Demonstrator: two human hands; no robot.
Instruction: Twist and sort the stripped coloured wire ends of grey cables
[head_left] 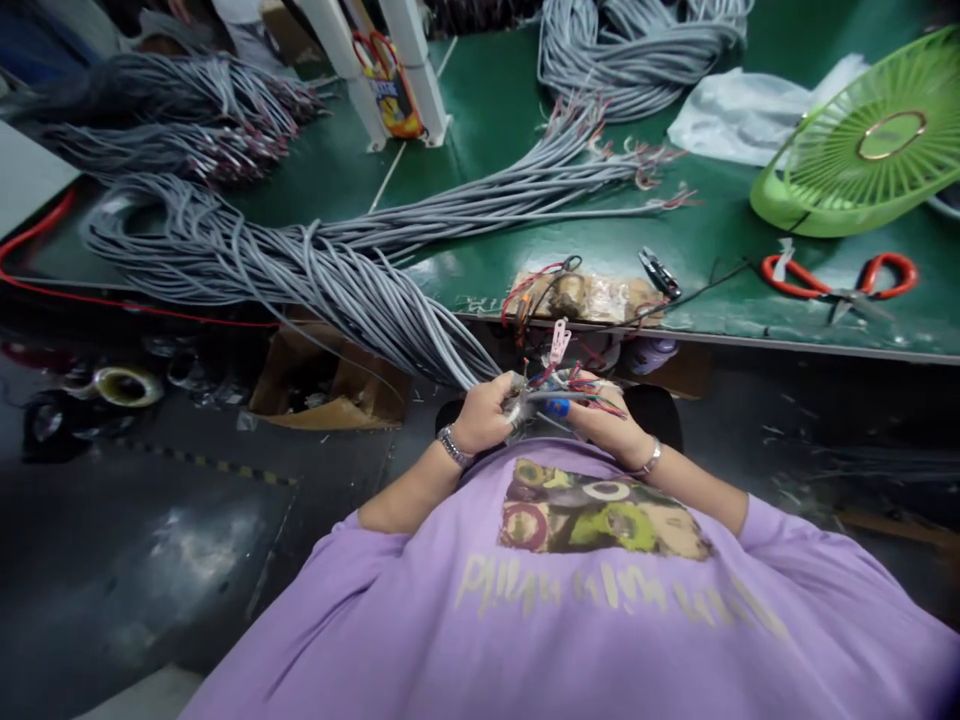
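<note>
Close to my body, just off the table's front edge, my left hand (484, 412) is closed around the ends of several grey cables (442, 345). The bundle runs from there up over the edge to the left. My right hand (607, 420) is closed at the stripped end, where thin coloured wires (577, 380) fan out. Something blue (556, 407) wraps its thumb or a finger. A pale pink clip-like piece (559, 342) stands up just beyond the hands. Which wires the right fingertips pinch is too small to make out.
On the green table (720, 290) lie red-handled scissors (840, 280), small pliers (660, 272), a taped block (600, 297) and a green fan (862, 140). More cable bundles (637, 50) lie behind. A white stand (375, 90) rises at the back. A cardboard box (330, 375) sits below.
</note>
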